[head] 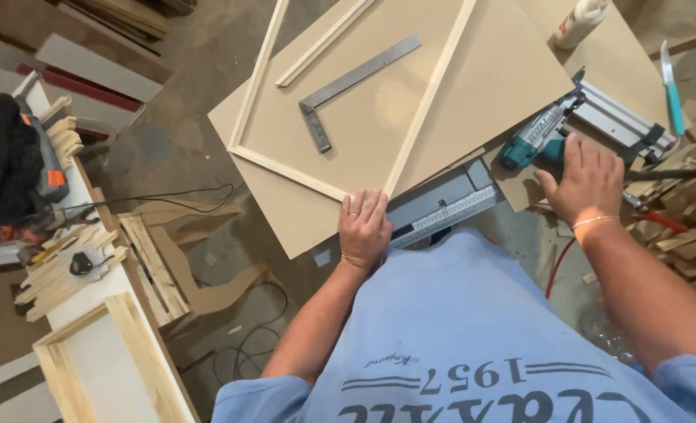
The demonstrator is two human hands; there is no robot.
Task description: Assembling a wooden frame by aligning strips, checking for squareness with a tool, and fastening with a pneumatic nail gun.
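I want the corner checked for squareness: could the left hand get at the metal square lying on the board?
Probably yes. The left hand rests at the frame's near corner, and the metal square lies inside the frame on bare board, nothing between.

A light blue short-sleeved shirt with dark print, a ring on the left hand (364, 229), a thin bracelet on the right wrist.
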